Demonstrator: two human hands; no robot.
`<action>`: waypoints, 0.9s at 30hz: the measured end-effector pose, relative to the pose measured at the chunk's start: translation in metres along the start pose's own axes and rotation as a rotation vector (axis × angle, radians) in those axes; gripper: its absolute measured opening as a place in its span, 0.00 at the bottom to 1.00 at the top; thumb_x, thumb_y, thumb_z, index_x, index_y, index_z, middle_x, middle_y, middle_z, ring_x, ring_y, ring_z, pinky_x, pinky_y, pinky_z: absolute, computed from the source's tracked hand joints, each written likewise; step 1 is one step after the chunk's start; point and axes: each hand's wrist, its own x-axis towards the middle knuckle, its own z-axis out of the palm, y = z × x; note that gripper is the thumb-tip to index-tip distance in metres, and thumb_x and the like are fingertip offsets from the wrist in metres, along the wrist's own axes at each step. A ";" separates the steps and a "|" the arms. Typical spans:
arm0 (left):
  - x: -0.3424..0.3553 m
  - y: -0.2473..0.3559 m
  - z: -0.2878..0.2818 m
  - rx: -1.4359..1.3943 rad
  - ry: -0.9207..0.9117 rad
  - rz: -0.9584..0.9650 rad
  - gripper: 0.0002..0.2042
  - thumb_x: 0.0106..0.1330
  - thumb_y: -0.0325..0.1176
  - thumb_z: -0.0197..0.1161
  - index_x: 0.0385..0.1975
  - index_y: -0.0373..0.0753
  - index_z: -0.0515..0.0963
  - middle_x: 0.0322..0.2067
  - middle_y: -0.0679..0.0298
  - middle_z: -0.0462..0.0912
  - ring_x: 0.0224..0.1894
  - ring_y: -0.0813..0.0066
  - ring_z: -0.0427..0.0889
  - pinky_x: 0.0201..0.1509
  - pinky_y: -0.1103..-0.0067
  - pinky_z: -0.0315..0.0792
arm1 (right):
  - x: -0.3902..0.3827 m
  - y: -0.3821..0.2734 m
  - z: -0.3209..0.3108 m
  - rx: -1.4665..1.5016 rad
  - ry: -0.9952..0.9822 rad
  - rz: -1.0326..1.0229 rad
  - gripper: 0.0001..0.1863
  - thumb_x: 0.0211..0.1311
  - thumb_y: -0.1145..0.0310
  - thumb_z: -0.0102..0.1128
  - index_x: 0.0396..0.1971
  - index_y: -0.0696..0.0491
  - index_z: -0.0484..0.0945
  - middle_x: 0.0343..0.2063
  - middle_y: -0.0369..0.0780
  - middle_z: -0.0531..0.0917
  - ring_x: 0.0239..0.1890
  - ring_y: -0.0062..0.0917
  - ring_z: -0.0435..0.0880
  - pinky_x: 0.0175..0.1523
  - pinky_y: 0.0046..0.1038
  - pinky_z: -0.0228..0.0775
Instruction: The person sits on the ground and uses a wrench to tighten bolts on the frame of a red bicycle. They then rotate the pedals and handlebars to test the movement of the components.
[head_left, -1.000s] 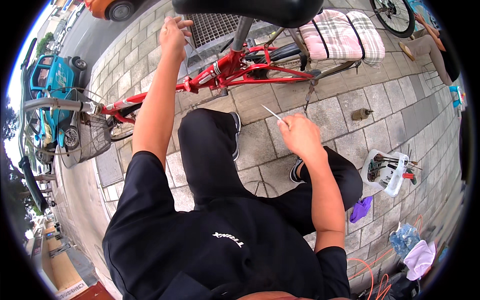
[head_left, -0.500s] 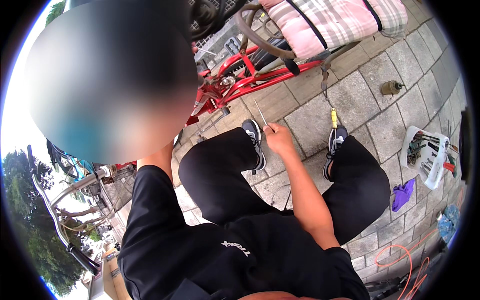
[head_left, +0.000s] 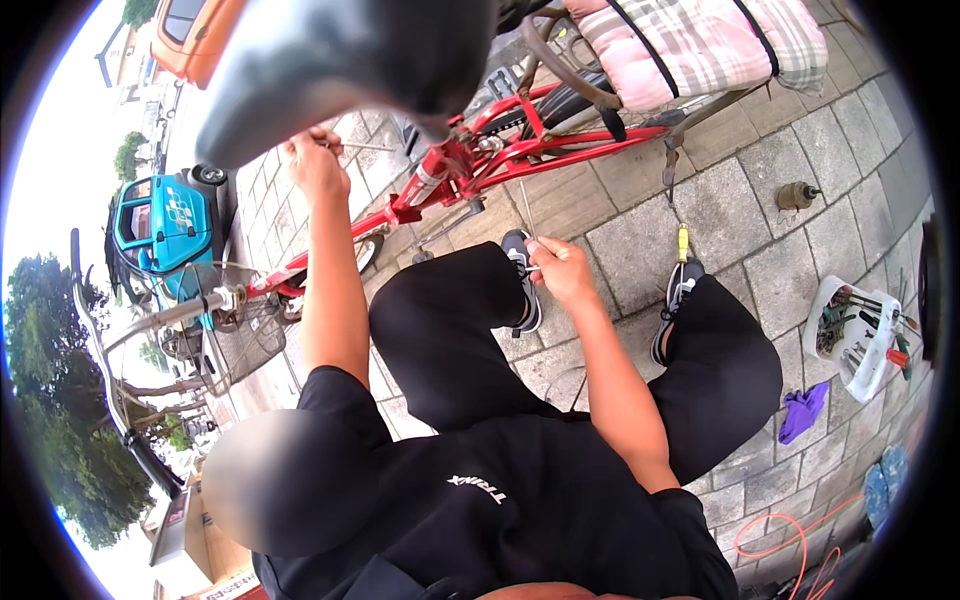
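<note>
One slim metal rod point(head_left: 527, 210) is pinched between the thumb and bent fingers of the right hand point(head_left: 562, 268), its length pointing toward the red bicycle point(head_left: 515, 166). The left hand point(head_left: 318, 168) appears just below the black saddle point(head_left: 345, 75) in the view, with fingers curled about the near end of a thin pale rod point(head_left: 368, 148); their exact grip is partly hidden. The bicycle stands across the paving ahead of the person, bearing a pink plaid cushion point(head_left: 700, 50) at the rear and a wire basket point(head_left: 245, 340) at the handlebar end. A yellow-handled screwdriver point(head_left: 683, 243) lies by the right shoe point(head_left: 676, 300). Farther right are a brownish container point(head_left: 797, 195), a white tray point(head_left: 868, 383) of tools and, near it, a purple cloth point(head_left: 802, 413).
</note>
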 end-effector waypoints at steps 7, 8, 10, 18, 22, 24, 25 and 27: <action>-0.162 0.078 -0.048 0.166 -0.310 -0.103 0.19 0.79 0.43 0.46 0.58 0.35 0.70 0.28 0.67 0.78 0.23 0.81 0.75 0.24 0.84 0.69 | -0.048 -0.022 0.007 -0.018 -0.074 -0.151 0.18 0.63 0.61 0.67 0.47 0.58 0.84 0.28 0.37 0.84 0.24 0.17 0.81 0.30 0.21 0.76; -0.190 0.074 -0.046 0.086 -0.461 -0.167 0.20 0.80 0.44 0.46 0.58 0.34 0.71 0.34 0.64 0.84 0.28 0.79 0.81 0.28 0.83 0.72 | -0.056 -0.028 0.010 -0.035 -0.109 -0.181 0.17 0.62 0.62 0.68 0.45 0.58 0.85 0.26 0.36 0.84 0.24 0.16 0.81 0.30 0.21 0.75; -0.232 0.051 -0.041 0.029 -0.680 -0.282 0.21 0.79 0.43 0.47 0.58 0.30 0.70 0.45 0.56 0.85 0.41 0.73 0.86 0.39 0.81 0.76 | -0.087 -0.050 0.020 -0.130 -0.116 -0.239 0.13 0.65 0.64 0.66 0.40 0.59 0.85 0.24 0.34 0.82 0.24 0.15 0.79 0.29 0.20 0.73; -0.303 0.023 -0.027 -0.076 -0.769 -0.575 0.18 0.79 0.41 0.47 0.55 0.31 0.71 0.46 0.54 0.83 0.44 0.70 0.84 0.43 0.75 0.79 | -0.137 -0.050 0.014 -0.413 -0.202 -0.361 0.13 0.70 0.64 0.59 0.34 0.58 0.86 0.25 0.34 0.84 0.23 0.16 0.79 0.30 0.21 0.73; -0.296 0.028 -0.025 -0.088 -0.667 -0.586 0.14 0.80 0.39 0.46 0.48 0.33 0.71 0.44 0.54 0.82 0.42 0.66 0.85 0.45 0.68 0.81 | -0.150 -0.043 0.016 -0.100 -0.257 -0.259 0.17 0.74 0.60 0.53 0.43 0.59 0.83 0.30 0.37 0.84 0.26 0.19 0.81 0.34 0.22 0.75; -0.294 0.032 -0.027 -0.177 -0.556 -0.633 0.14 0.80 0.39 0.45 0.50 0.34 0.70 0.45 0.54 0.82 0.45 0.63 0.85 0.45 0.68 0.80 | -0.156 -0.036 0.009 -0.060 -0.261 -0.230 0.19 0.75 0.58 0.52 0.46 0.60 0.81 0.31 0.38 0.84 0.28 0.20 0.82 0.35 0.23 0.75; -0.293 0.032 -0.027 -0.167 -0.522 -0.641 0.14 0.80 0.39 0.45 0.50 0.35 0.70 0.46 0.54 0.82 0.46 0.63 0.85 0.45 0.69 0.80 | -0.160 -0.035 0.005 -0.041 -0.263 -0.218 0.20 0.75 0.57 0.51 0.47 0.60 0.80 0.31 0.38 0.84 0.29 0.21 0.82 0.36 0.23 0.75; -0.292 0.030 -0.030 -0.192 -0.524 -0.618 0.15 0.80 0.40 0.44 0.51 0.34 0.69 0.47 0.52 0.82 0.46 0.62 0.85 0.45 0.69 0.80 | -0.165 -0.036 0.003 -0.080 -0.303 -0.195 0.17 0.74 0.60 0.53 0.44 0.60 0.81 0.29 0.37 0.83 0.29 0.20 0.82 0.36 0.22 0.75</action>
